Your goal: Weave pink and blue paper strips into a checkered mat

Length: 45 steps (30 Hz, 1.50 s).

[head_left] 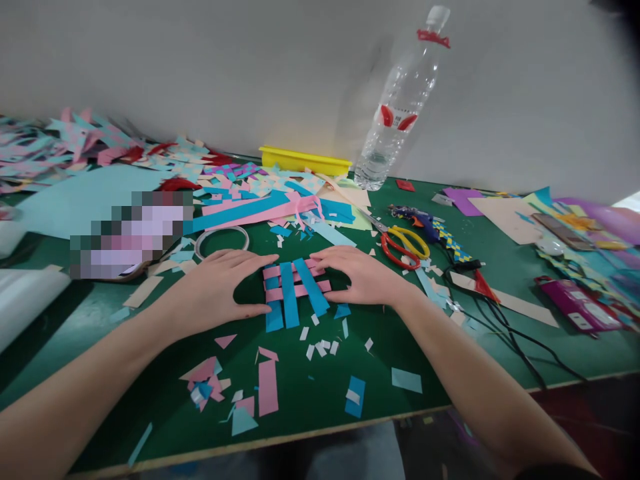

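Note:
A small weave of blue and pink paper strips (295, 290) lies on the green table (310, 393). My left hand (220, 287) rests flat at its left side, fingers stretched out, forefinger tip and thumb tip touching the pink and blue strip ends. My right hand (357, 273) lies flat on the weave's right side, fingers pressing the pink strip ends down. Neither hand grips anything.
Red-and-yellow scissors (403, 243), a tape roll (221, 239), a clear water bottle (400, 107) and a yellow tray (305, 160) stand behind the weave. Paper scraps litter the table; a black cable (505, 327) and a glue gun (425, 220) lie to the right.

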Each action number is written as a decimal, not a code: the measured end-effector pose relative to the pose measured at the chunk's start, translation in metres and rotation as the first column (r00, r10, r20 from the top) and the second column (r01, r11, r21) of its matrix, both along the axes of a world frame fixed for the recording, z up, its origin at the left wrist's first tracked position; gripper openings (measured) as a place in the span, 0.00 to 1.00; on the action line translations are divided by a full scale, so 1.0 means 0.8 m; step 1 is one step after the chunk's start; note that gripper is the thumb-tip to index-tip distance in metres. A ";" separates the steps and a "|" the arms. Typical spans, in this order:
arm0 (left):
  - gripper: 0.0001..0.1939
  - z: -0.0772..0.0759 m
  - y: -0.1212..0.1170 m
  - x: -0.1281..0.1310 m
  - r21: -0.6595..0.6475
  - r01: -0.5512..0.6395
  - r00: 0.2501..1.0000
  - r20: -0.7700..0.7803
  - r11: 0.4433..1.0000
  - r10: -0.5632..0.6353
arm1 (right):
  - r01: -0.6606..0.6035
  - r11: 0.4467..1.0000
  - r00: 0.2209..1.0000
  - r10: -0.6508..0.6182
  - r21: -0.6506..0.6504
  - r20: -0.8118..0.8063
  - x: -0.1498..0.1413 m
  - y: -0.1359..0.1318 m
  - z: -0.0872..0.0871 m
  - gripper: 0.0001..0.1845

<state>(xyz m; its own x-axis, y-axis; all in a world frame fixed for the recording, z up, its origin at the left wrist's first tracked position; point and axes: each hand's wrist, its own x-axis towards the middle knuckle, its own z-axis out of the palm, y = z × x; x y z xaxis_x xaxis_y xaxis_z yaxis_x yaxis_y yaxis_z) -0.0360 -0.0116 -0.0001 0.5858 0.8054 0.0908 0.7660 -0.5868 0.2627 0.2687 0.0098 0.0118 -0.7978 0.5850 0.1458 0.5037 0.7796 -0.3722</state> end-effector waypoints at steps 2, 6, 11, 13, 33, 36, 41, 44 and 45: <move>0.42 -0.003 0.000 0.000 0.000 0.007 1.000 0.025 1.000 -0.007 | -0.001 1.000 1.000 0.001 -0.005 0.012 -0.001 0.000 -0.001 0.25; 0.41 -0.005 0.000 0.000 0.002 0.009 0.999 0.036 1.000 -0.009 | 0.015 1.000 1.000 -0.014 -0.022 0.023 0.000 0.000 -0.002 0.26; 0.37 -0.006 0.000 0.004 0.021 0.000 0.999 0.032 1.000 -0.001 | 0.016 1.000 0.998 -0.017 0.010 0.061 0.000 0.001 -0.001 0.30; 0.35 -0.006 0.001 0.005 0.024 0.008 0.999 0.034 1.000 -0.008 | 0.014 0.999 0.998 -0.016 0.030 0.068 -0.001 0.001 -0.001 0.31; 0.31 -0.014 0.009 -0.004 0.024 -0.070 0.996 0.051 0.997 0.068 | 0.016 0.998 0.998 -0.020 0.068 0.061 0.000 -0.001 -0.001 0.25; 0.30 -0.013 0.010 0.000 0.029 -0.063 0.997 0.056 0.998 0.061 | 0.009 0.997 0.998 -0.014 0.076 0.060 -0.001 -0.001 0.000 0.25; 0.30 -0.013 0.010 0.005 0.036 -0.061 0.994 0.095 0.998 0.057 | -0.002 0.997 0.998 -0.003 0.083 0.056 -0.001 -0.002 0.000 0.26; 0.30 -0.016 0.011 0.007 0.040 -0.060 0.992 0.114 0.997 0.055 | -0.001 0.996 0.998 -0.004 0.084 0.056 -0.001 -0.001 -0.001 0.26; 0.30 -0.017 0.011 0.007 0.040 -0.056 0.992 0.116 0.998 0.051 | -0.001 0.996 0.998 -0.004 0.085 0.057 -0.001 -0.001 -0.001 0.25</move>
